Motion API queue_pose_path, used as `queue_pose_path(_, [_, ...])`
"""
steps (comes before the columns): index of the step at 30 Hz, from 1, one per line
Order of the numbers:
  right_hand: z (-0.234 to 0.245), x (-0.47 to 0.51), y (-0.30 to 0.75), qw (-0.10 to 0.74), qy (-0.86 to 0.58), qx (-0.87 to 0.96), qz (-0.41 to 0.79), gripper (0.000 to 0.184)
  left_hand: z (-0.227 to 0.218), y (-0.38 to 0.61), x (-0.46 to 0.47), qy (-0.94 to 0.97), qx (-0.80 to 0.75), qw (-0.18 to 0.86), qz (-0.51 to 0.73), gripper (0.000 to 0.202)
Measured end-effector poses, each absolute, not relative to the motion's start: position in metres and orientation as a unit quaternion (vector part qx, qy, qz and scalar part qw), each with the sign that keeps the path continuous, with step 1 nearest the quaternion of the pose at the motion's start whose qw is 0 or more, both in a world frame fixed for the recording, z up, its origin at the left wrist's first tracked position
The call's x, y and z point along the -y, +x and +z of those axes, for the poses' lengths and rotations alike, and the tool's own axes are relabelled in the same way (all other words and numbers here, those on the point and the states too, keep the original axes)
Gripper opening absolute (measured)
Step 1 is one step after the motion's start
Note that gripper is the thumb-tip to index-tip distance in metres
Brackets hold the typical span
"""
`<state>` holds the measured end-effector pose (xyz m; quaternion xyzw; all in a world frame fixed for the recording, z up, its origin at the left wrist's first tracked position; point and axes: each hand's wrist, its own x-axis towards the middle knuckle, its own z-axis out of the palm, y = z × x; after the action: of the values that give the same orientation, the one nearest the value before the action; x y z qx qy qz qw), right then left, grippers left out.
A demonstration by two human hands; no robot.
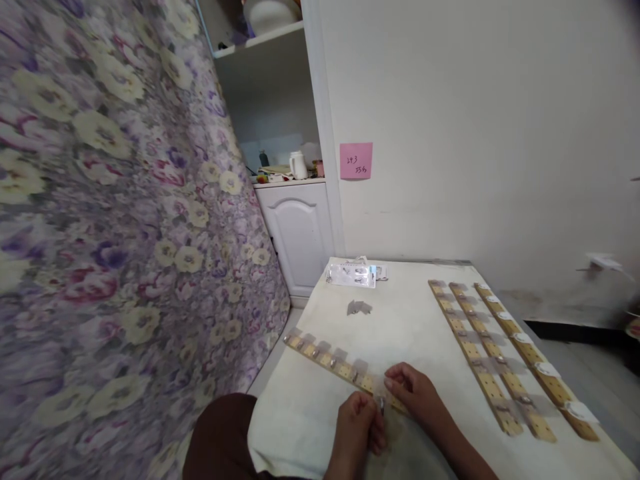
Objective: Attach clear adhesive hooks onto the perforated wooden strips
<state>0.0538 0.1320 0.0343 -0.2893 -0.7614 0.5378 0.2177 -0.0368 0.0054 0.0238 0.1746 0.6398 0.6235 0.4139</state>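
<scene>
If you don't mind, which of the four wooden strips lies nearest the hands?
The leftmost strip; the other three strips lie grouped at the right, farther away.

Matt, pale-brown narrow wooden strip (326,359) with shiny silvery metal fittings (333,363) and translucent grey plastic-looking tabs (341,355); matt off-white cloth table cover (295,413); glossy rectangular plastic packet (347,275); matt pink paper note (356,161); purple-and-cream floral cloth curtain (150,227).

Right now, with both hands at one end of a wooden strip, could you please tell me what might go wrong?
The far end of the wooden strip lies close to the left edge of the table, so a push from the left hand or right hand might slide it off. The outermost strip, with white discs, lies near the right edge; a bump could knock it down.
</scene>
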Motion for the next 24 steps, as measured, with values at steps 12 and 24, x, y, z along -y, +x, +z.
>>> queue_pose_path(12, [0.02, -0.13, 0.045, 0.229, -0.305, 0.756, 0.532, 0.013, 0.013, -0.036, -0.003, 0.11, -0.581, 0.475, 0.651, 0.029])
queue_pose_path(24, [0.02, -0.129, 0.038, 0.201, -0.346, 0.826, 0.398, 0.018, 0.007, -0.043, -0.011, 0.077, -0.593, 0.464, 0.653, 0.037])
